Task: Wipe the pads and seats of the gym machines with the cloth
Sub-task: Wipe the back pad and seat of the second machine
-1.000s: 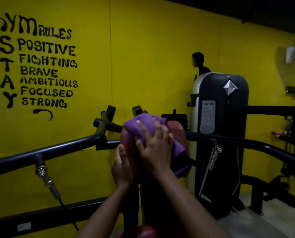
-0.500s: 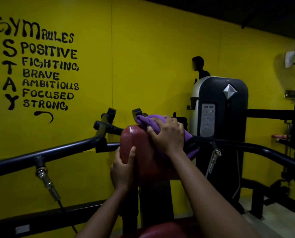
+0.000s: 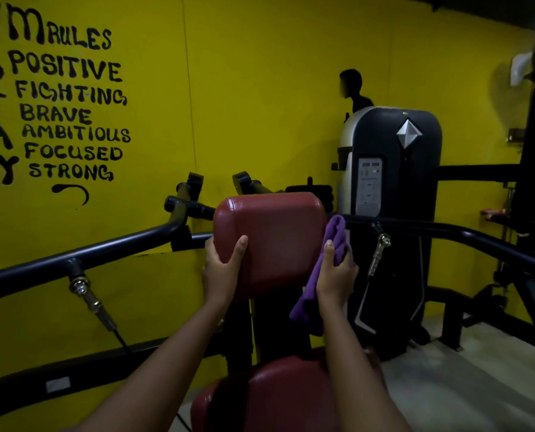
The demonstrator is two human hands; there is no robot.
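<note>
A dark red chest pad [image 3: 272, 238] stands upright on a black post in front of me. My left hand [image 3: 221, 271] grips the pad's left edge, thumb across its front face. Against the pad's right side my right hand [image 3: 334, 275] holds a purple cloth [image 3: 333, 244], which hangs down past my wrist. The machine's red seat [image 3: 278, 397] lies below, partly hidden behind my forearms.
Black machine arms [image 3: 82, 260] run out to the left and right of the pad, with chrome fittings. A black weight-stack tower [image 3: 391, 188] stands behind on the right. The yellow wall [image 3: 260, 88] is close behind. Grey floor [image 3: 465, 385] shows at lower right.
My right hand has carried the cloth from the pad's top down to its right side. My left hand has stayed on the pad's left edge.
</note>
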